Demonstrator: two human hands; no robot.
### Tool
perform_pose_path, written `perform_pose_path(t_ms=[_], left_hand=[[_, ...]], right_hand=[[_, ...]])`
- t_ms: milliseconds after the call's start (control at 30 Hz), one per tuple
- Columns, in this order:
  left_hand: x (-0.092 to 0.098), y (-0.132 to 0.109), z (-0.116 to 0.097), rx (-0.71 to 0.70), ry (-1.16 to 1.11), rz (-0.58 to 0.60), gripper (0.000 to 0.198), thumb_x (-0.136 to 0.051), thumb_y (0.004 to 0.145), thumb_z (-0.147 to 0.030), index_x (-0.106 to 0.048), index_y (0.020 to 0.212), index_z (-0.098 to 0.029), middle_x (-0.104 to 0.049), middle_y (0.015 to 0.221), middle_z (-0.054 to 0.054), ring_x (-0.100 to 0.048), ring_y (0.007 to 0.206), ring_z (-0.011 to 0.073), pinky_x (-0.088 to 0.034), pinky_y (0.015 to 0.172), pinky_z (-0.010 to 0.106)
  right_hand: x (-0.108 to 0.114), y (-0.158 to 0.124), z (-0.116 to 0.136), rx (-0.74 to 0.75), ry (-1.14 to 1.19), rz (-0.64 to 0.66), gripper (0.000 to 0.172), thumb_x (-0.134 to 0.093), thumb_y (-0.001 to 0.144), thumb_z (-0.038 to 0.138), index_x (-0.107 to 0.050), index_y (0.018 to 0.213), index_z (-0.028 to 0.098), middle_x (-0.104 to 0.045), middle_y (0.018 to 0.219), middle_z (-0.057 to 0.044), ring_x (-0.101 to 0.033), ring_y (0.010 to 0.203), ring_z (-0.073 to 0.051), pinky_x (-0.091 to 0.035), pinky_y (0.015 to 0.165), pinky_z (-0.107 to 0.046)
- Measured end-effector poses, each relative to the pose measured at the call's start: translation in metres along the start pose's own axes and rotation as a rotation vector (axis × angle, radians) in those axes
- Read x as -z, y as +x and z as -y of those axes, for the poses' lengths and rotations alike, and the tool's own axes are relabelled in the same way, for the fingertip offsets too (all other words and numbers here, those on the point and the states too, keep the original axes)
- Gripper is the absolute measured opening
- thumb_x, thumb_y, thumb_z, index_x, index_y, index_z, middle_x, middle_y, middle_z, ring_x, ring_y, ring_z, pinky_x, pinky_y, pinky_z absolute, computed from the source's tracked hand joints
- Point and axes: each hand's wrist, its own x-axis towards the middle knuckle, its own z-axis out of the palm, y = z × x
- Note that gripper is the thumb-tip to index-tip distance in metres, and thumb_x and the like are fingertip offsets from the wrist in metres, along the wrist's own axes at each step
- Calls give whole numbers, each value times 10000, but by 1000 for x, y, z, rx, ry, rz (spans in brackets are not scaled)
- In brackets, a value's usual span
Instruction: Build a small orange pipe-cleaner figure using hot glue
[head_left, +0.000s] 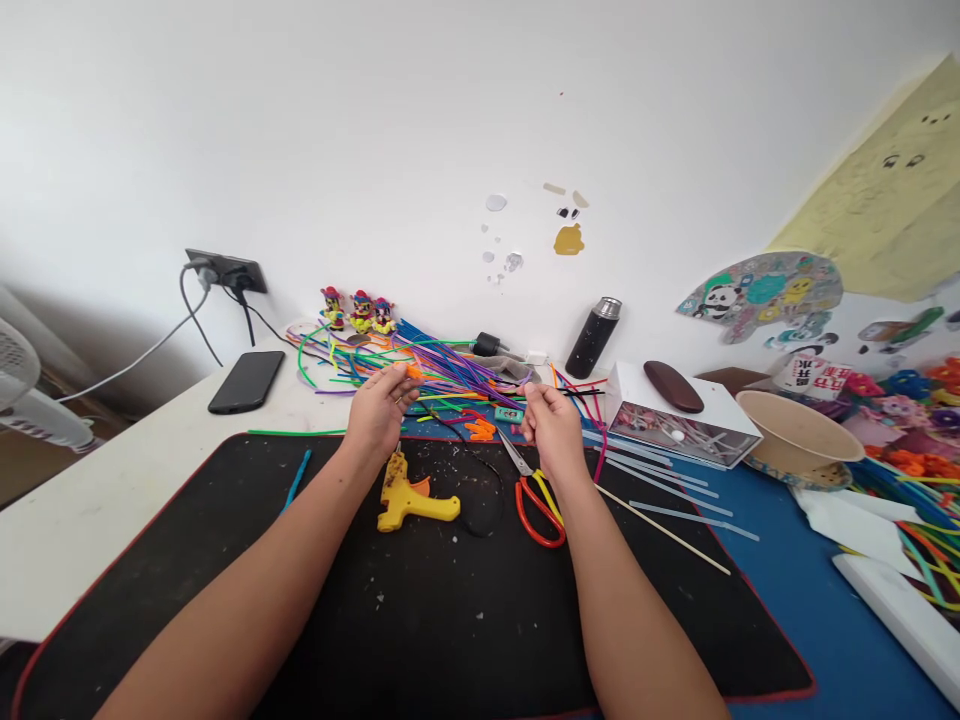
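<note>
My left hand (384,400) is closed in a pinch on a small orange pipe-cleaner piece (412,371), which shows past the fingertips. Level with it on the right, my right hand (551,420) has its thumb and fingers pressed together; what they hold, if anything, is too small to make out. Beneath the left wrist a yellow glue gun (420,503) lies on the black mat (420,630). Red-handled scissors (536,510) rest partly under my right forearm, blades pointing away. Between the hands lies another bent orange piece (480,430), near a heap of coloured pipe cleaners (450,365).
A phone (247,382) and several small figurines (360,312) are at the left. A black bottle (594,337) leans near the wall, beside a white box (682,415) with a brown case on it. Clear glue sticks (694,513), a wooden stick (675,537) and a beige bowl (799,428) are at the right.
</note>
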Motion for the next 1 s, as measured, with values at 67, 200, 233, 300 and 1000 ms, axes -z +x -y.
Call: perform_pose_path(t_ms=[67, 200, 233, 300, 1000], left_hand=[[-2, -3, 3, 21, 33, 39, 398, -948, 606, -337, -675, 841, -167, -689, 745, -11, -733, 769, 157, -529, 672, 232], [-5, -9, 8, 39, 94, 97, 409, -950, 605, -372, -667, 819, -169, -698, 735, -1, -722, 732, 154, -514, 646, 227], [-6, -10, 8, 38, 103, 106, 405, -949, 607, -373, -668, 817, -169, -697, 733, -1, -715, 718, 150, -508, 639, 226], [-7, -12, 9, 44, 121, 123, 399, -948, 609, -368, -675, 818, -168, -689, 725, -2, -695, 690, 141, -499, 625, 226], [-15, -26, 16, 95, 240, 301, 414, -934, 664, -479, -685, 779, -169, -652, 724, 1, -645, 666, 136, -461, 590, 229]], right_hand=[[-1, -1, -4, -5, -136, 58, 349, -633, 915, 565, -669, 916, 218, -418, 512, 92, -410, 397, -126, -321, 449, -271], [-5, -8, -12, 103, -663, 236, 219, -611, 967, 423, -715, 931, 234, -609, 607, 28, -552, 523, -174, -347, 540, -286], [-7, -9, -12, 141, -788, 263, 188, -614, 973, 378, -734, 945, 236, -658, 657, 10, -592, 587, -187, -352, 572, -288], [-9, -12, -13, 178, -964, 303, 163, -615, 983, 312, -761, 977, 238, -730, 761, -22, -652, 715, -210, -359, 627, -292], [-29, -17, -24, 149, -1383, 364, 205, -564, 1026, 261, -736, 1121, 203, -807, 1035, -107, -741, 942, -275, -405, 716, -323]])
